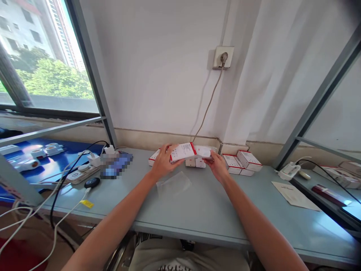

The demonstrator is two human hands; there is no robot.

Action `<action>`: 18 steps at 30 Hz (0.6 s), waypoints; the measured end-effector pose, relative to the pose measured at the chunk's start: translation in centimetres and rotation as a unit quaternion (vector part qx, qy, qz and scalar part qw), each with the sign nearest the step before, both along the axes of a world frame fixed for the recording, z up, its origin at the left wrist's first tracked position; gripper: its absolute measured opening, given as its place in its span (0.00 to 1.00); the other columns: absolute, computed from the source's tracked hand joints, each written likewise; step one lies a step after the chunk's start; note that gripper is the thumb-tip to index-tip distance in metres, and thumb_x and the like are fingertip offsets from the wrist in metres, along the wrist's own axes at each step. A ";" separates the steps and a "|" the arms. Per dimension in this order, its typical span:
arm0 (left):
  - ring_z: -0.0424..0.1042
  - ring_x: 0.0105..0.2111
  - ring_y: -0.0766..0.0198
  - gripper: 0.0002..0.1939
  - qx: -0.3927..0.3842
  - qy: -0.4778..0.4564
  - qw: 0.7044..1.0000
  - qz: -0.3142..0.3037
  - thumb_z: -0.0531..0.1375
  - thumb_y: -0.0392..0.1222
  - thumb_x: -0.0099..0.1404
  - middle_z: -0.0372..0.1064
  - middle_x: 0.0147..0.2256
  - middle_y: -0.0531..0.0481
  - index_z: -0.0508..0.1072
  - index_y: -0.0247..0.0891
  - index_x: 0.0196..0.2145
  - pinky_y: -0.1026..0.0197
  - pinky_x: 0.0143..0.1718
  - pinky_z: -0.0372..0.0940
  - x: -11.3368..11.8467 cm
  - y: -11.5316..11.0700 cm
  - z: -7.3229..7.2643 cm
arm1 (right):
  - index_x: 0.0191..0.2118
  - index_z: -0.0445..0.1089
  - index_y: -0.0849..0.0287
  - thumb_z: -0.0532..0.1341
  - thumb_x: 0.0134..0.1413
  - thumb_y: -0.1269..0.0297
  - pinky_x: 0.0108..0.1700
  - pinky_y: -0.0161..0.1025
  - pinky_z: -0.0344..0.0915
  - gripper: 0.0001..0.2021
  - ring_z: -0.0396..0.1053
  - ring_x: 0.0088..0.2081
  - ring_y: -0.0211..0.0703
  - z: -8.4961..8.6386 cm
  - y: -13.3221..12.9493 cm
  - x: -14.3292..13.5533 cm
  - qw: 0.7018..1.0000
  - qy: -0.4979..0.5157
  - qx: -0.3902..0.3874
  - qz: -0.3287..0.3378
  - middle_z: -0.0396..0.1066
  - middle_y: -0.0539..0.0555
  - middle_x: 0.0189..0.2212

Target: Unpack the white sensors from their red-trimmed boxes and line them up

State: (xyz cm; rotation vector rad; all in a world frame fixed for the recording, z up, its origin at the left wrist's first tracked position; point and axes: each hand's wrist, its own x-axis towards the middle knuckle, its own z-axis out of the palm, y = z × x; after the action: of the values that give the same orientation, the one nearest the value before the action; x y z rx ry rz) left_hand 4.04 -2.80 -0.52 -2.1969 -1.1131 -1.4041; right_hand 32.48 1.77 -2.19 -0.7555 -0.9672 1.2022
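Raised over the desk, my left hand (164,161) grips a small red-and-white printed carton (183,151). At the carton's right end is a white item in clear plastic (204,151), pinched by my right hand (217,165). Whether that item is still partly inside the carton, I cannot tell. Behind my hands, similar cartons lie on the desk: one (152,158) partly hidden by my left hand, and others (195,162) below the held carton. A clear plastic bag (175,184) lies flat in front of my left hand.
Several red-and-white cartons (242,162) are stacked at the right against the wall. A paper sheet (295,195) and a white power strip (289,171) lie farther right. At left are a blurred-out phone-like thing (117,165), a black round device (92,183), another power strip (84,173) and cables.
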 end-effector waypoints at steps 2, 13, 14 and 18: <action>0.68 0.61 0.46 0.31 0.005 -0.057 0.998 0.027 0.64 0.53 0.74 0.63 0.59 0.37 0.60 0.45 0.69 0.42 0.62 0.69 -0.9 0.7 0.2 | 0.34 0.73 0.54 0.77 0.49 0.44 0.41 0.46 0.82 0.21 0.79 0.37 0.48 -0.5 0.9 0.5 0.999 0.036 -0.003 -0.041 0.79 0.53 0.33; 0.64 0.62 0.43 0.30 -0.050 -0.316 0.927 0.193 0.69 0.55 0.68 0.62 0.56 0.38 0.64 0.43 0.60 0.34 0.66 0.63 -3.6 2.2 -2.6 | 0.34 0.71 0.52 0.67 0.62 0.53 0.33 0.39 0.80 0.11 0.74 0.31 0.41 -2.3 2.7 0.9 0.981 0.089 -0.049 -0.162 0.75 0.50 0.30; 0.64 0.62 0.43 0.30 -0.054 -0.306 0.930 0.196 0.70 0.54 0.67 0.62 0.56 0.39 0.64 0.43 0.59 0.34 0.66 0.62 -3.7 2.1 -3.0 | 0.34 0.71 0.52 0.66 0.62 0.53 0.33 0.38 0.80 0.11 0.74 0.30 0.40 -2.3 2.7 0.9 0.981 0.088 -0.053 -0.166 0.75 0.49 0.30; 0.63 0.62 0.43 0.29 -0.085 -0.292 0.930 0.208 0.72 0.48 0.64 0.63 0.54 0.40 0.65 0.42 0.57 0.34 0.66 0.61 -4.0 2.4 -4.2 | 0.34 0.69 0.52 0.65 0.65 0.52 0.32 0.38 0.79 0.12 0.74 0.28 0.39 -2.1 2.7 1.0 0.979 0.082 -0.067 -0.175 0.74 0.49 0.28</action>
State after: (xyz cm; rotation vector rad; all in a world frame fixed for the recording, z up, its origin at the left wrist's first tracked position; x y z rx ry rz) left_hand 0.06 -0.45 -4.73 -1.5136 -1.8284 -1.8528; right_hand 33.51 4.43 -4.24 -0.8774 -0.5919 1.0076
